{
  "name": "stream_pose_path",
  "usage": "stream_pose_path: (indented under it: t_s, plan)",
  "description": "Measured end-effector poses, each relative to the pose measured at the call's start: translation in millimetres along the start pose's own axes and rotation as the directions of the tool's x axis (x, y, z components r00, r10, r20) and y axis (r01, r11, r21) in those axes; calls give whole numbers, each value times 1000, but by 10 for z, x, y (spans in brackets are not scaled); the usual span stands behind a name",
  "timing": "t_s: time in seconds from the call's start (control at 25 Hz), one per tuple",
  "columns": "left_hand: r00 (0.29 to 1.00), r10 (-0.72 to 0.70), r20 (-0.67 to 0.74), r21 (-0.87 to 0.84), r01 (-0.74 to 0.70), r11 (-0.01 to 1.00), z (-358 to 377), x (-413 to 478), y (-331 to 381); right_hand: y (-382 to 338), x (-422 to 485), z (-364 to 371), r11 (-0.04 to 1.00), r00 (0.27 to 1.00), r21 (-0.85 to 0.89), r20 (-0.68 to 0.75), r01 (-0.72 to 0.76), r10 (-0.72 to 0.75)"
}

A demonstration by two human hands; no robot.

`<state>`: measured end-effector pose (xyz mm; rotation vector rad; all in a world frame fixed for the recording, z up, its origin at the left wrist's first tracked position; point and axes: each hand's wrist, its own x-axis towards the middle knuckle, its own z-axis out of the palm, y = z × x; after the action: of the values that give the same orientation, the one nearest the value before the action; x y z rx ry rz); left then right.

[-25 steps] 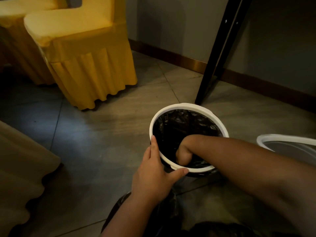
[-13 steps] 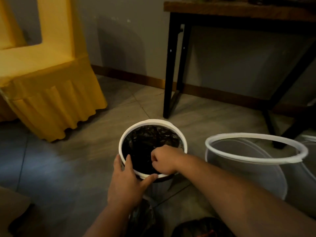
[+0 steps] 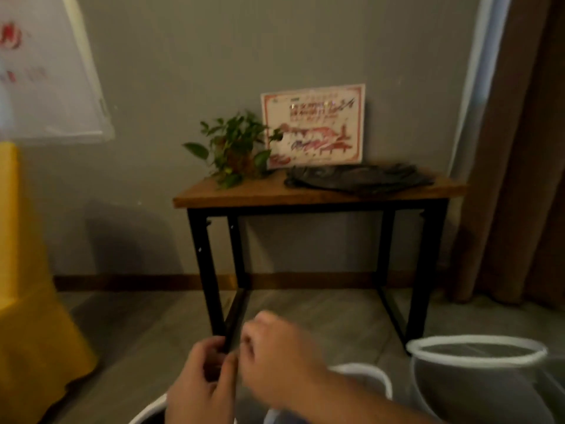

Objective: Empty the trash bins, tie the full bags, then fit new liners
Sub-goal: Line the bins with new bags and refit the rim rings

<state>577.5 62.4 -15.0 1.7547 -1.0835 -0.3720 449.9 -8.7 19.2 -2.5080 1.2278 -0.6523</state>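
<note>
Both hands are raised close together above the lined bin, whose white rim (image 3: 370,373) shows at the bottom edge. My left hand (image 3: 200,384) has curled fingers around a dark gap; blur hides whether anything is in it. My right hand (image 3: 275,351) is also curled, its fingertips almost touching the left hand. A second, translucent bin with a white ring rim (image 3: 477,351) stands at the lower right. A flat pile of black bags (image 3: 357,179) lies on the wooden side table (image 3: 244,194).
The table has black metal legs (image 3: 208,270) just beyond my hands. On it stand a small green plant (image 3: 232,148) and a printed card (image 3: 315,127). A yellow chair cover (image 3: 27,316) fills the left, and a brown curtain (image 3: 519,148) hangs at the right.
My view has swung up from the floor to the table and wall. Both hands have left the bin, the left off the rim and the right out of the liner, and met above it.
</note>
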Motion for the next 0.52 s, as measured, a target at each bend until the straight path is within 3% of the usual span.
stream_pose_path:
  t_s: [0.12, 0.28, 0.4, 0.52]
  plan:
    - [975, 180, 133, 159, -200, 967, 404, 638, 890, 733, 561, -1195, 983, 976, -115, -182, -143, 121]
    - [912, 294, 284, 382, -389, 838, 1056, 1684, 1858, 1884, 1281, -2316, 937, 895, -76, -330, -342, 300]
    - [851, 434, 296, 496, -526, 691, 1598, 2390, 2304, 2570, 1715, -2717, 927, 862, -191, -463, -323, 205]
    - [783, 534, 320, 537, -614, 579, 2092, 2877, 2573, 2957, 1975, -2904, 868, 905, -404, -410, -288, 109]
